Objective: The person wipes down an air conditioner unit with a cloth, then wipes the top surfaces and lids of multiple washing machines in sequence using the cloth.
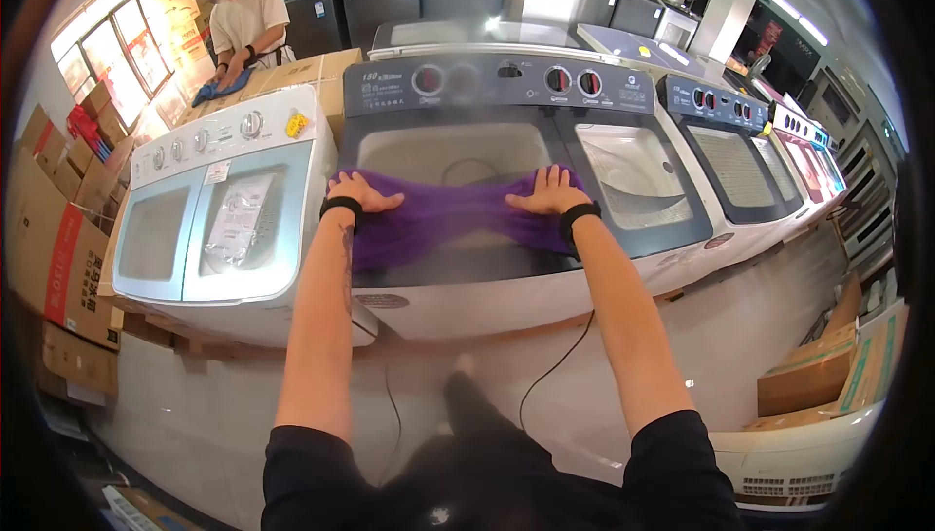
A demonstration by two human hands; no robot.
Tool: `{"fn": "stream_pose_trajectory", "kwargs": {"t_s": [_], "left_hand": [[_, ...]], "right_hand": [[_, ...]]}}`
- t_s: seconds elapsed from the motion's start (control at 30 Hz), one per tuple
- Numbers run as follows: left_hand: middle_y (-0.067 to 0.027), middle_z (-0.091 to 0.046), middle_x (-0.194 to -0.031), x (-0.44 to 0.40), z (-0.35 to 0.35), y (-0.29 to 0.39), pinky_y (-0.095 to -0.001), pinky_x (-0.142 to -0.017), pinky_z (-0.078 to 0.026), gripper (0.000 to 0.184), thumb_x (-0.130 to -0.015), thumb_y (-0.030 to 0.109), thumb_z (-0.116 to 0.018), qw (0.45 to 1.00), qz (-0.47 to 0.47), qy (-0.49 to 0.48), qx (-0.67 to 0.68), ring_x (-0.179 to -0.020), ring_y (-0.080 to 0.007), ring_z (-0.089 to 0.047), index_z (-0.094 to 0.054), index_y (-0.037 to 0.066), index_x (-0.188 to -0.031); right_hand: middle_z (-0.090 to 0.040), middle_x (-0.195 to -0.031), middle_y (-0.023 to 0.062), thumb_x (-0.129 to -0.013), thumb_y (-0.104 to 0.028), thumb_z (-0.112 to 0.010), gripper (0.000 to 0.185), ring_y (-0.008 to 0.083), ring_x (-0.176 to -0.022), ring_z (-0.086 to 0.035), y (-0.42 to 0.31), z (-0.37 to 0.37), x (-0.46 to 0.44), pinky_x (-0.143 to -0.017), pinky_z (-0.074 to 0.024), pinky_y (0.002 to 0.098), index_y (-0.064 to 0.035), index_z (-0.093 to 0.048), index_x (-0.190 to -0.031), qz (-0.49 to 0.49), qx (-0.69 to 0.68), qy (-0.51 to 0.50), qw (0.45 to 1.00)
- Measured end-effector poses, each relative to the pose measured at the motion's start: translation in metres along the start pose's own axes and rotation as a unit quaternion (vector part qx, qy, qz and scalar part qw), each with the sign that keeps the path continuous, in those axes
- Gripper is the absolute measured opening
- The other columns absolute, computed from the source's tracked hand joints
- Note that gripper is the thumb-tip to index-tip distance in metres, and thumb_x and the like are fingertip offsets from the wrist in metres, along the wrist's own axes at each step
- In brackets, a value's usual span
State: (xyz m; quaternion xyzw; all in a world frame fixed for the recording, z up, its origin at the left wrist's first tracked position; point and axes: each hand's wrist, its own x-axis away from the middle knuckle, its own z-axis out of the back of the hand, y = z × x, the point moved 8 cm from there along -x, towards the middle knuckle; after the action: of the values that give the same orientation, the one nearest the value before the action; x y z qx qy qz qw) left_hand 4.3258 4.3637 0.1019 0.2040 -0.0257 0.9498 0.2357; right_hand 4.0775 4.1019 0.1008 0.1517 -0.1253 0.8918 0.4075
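Note:
A purple cloth (438,214) lies stretched across the dark lid of the wide washing machine (467,283). My left hand (358,192) rests palm down on the cloth's left end, its thumb pointing inward and its fingers spread. On the cloth's right end lies my right hand (550,192), also flat with fingers apart. The cloth is bunched under both palms and thinner between them. Behind it rises the control panel (487,86) with several knobs. Both wrists wear black bands.
A white washer with pale blue lids (209,219) stands at left; more washers (730,156) line the right. Beyond the left washer, a person (248,15) handles a blue cloth (222,90) on a carton. Boxes (818,370) and a black cord (555,365) lie below.

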Motion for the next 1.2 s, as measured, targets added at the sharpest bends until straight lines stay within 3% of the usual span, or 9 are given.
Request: {"fn": "stream_pose_trajectory", "kwargs": {"t_s": [0.2, 0.3, 0.5, 0.73, 0.97, 1.03, 1.07, 1.2], "left_hand": [[-0.0233, -0.007, -0.153, -0.048, 0.020, 0.008, -0.0469, -0.113, -0.018, 0.126, -0.062, 0.083, -0.054, 0.999, 0.008, 0.021, 0.032, -0.141, -0.0410, -0.010, -0.011, -0.001, -0.147], [-0.0239, -0.006, -0.153, -0.079, 0.028, 0.011, -0.0464, -0.113, -0.017, 0.127, -0.063, 0.082, -0.055, 0.999, -0.001, 0.009, 0.037, -0.141, -0.0406, -0.009, -0.010, -0.001, -0.147], [-0.0218, -0.008, -0.154, -0.134, 0.054, 0.017, -0.0487, -0.113, -0.017, 0.127, -0.060, 0.079, -0.060, 0.998, -0.007, 0.028, 0.060, -0.141, -0.0411, -0.008, -0.014, -0.001, -0.147], [-0.0244, -0.002, -0.153, -0.150, 0.057, 0.024, -0.0491, -0.114, -0.014, 0.123, -0.066, 0.082, -0.051, 0.997, 0.036, 0.020, 0.071, -0.141, -0.0424, -0.003, -0.010, 0.000, -0.147], [-0.0230, 0.001, -0.154, -0.136, 0.047, 0.023, -0.0491, -0.114, -0.010, 0.114, -0.072, 0.076, -0.048, 0.992, 0.008, 0.053, 0.114, -0.142, -0.0416, 0.003, -0.008, 0.002, -0.148], [-0.0222, 0.002, -0.154, -0.144, 0.034, 0.018, -0.0488, -0.114, -0.006, 0.109, -0.075, 0.074, -0.045, 0.994, -0.020, 0.059, 0.094, -0.142, -0.0414, 0.004, -0.007, 0.002, -0.148], [-0.0096, 0.003, -0.157, -0.148, 0.024, 0.014, -0.0627, -0.108, -0.013, 0.102, -0.077, 0.070, -0.046, 0.996, -0.009, 0.053, 0.074, -0.143, -0.0341, 0.005, -0.008, 0.010, -0.150], [-0.0087, 0.002, -0.157, -0.102, 0.001, 0.011, -0.0623, -0.109, -0.009, 0.098, -0.079, 0.069, -0.042, 0.997, -0.030, 0.035, 0.057, -0.144, -0.0320, 0.005, -0.008, 0.011, -0.150]], "right_hand": [[-0.006, -0.152, 0.0257, -0.064, -0.084, -0.050, 0.126, 0.0393, -0.142, -0.006, -0.018, 0.021, -0.051, -0.114, -0.0114, 0.0477, 0.0016, -0.009, -0.147, -0.018, 0.033, -0.024, 0.999], [-0.006, -0.153, 0.0254, -0.062, -0.079, -0.058, 0.127, 0.0396, -0.142, -0.006, -0.021, 0.029, -0.081, -0.114, -0.0140, 0.0443, 0.0024, -0.009, -0.147, -0.026, 0.017, -0.017, 0.999], [-0.006, -0.153, 0.0244, -0.061, -0.080, -0.058, 0.128, 0.0385, -0.142, -0.006, -0.028, 0.049, -0.136, -0.114, -0.0140, 0.0454, 0.0015, -0.008, -0.147, -0.031, 0.010, -0.018, 0.999], [0.002, -0.154, 0.0224, -0.070, -0.079, -0.047, 0.119, 0.0351, -0.143, 0.004, -0.037, 0.065, -0.178, -0.112, -0.0055, 0.0542, -0.0005, -0.005, -0.148, -0.016, -0.049, 0.035, 0.998], [0.000, -0.155, 0.0192, -0.075, -0.078, -0.042, 0.110, 0.0335, -0.144, 0.003, -0.034, 0.053, -0.178, -0.113, -0.0034, 0.0526, -0.0048, -0.007, -0.149, 0.015, -0.072, 0.091, 0.993], [-0.002, -0.155, 0.0177, -0.080, -0.074, -0.036, 0.099, 0.0326, -0.144, 0.001, -0.035, 0.047, -0.171, -0.113, -0.0041, 0.0511, -0.0070, -0.011, -0.149, 0.008, -0.053, 0.106, 0.993], [-0.003, -0.155, 0.0177, -0.081, -0.072, -0.036, 0.097, 0.0323, -0.144, 0.001, -0.035, 0.042, -0.166, -0.113, -0.0042, 0.0507, -0.0070, -0.012, -0.149, 0.011, -0.054, 0.108, 0.993], [-0.004, -0.156, 0.0160, -0.084, -0.068, -0.034, 0.090, 0.0316, -0.144, -0.001, -0.036, 0.021, -0.126, -0.114, -0.0042, 0.0499, -0.0089, -0.014, -0.149, 0.027, -0.053, 0.108, 0.992]]}}
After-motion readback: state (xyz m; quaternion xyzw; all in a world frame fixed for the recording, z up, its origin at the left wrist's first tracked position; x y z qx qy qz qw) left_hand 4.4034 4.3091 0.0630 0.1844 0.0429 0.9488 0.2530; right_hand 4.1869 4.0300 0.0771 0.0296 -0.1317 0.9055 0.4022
